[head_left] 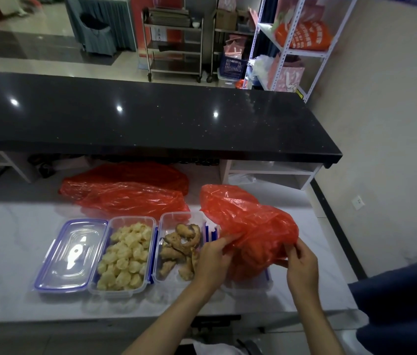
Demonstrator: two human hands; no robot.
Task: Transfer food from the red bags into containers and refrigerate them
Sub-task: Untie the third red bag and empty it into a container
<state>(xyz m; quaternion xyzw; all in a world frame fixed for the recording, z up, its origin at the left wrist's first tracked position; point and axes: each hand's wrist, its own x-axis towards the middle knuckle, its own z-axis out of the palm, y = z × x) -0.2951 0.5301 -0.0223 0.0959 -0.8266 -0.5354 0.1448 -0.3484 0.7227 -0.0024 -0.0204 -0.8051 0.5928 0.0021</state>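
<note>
- Red bag (248, 226) sits near right, over a box (mostly hidden).
- Left hand (212, 260) and right hand (302, 267) both pinch its plastic.
- Step: emptying it; next, tip contents into the fried-food box (181, 248).

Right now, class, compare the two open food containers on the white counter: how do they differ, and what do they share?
1. The left container holds pale, round, puffy pieces; the right container holds brown fried pieces.
2. The left container is nearly full; the right container shows bare floor at its far end.
3. The left hand reaches over the right container; nothing covers the left container.

Both are clear, rectangular, lidless, with blue clips.
</note>
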